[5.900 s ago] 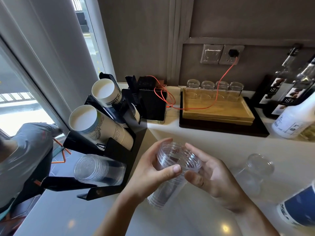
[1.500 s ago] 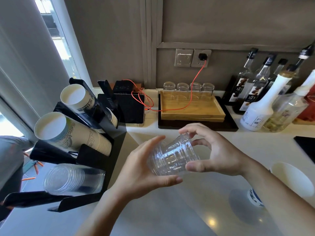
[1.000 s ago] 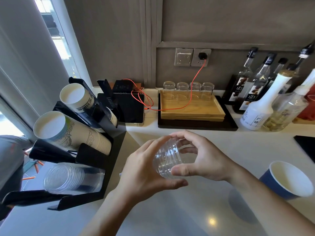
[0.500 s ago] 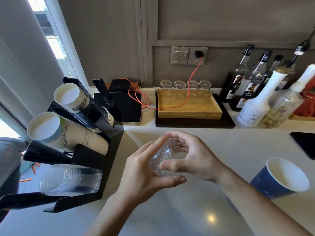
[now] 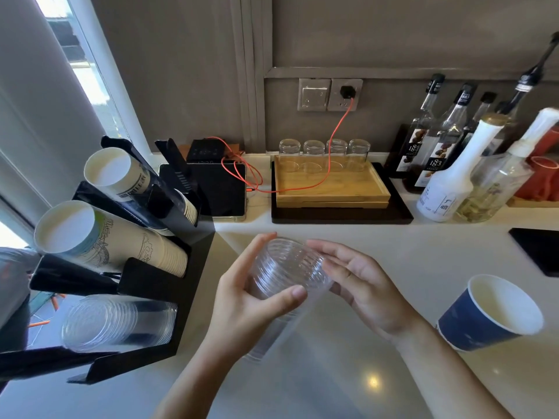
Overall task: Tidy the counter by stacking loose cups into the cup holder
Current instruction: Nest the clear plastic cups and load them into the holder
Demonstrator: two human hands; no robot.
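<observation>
A nested stack of clear plastic cups hangs over the white counter, mouth tilted up and away. My left hand grips it round the upper part, thumb in front. My right hand lies against the stack's right side with fairly straight fingers. The black cup holder stands at the left, holding two stacks of paper cups above and a stack of clear cups in its bottom slot. A loose blue paper cup stands at the right.
Behind are a black device with an orange cable, a wooden tray with several glass jars, and syrup bottles at the back right. A black mat lies at the right edge.
My right hand has let go of its curled hold on the clear cups and its fingers now lie straight against the side. The stack has tipped so its mouth faces more upward.
</observation>
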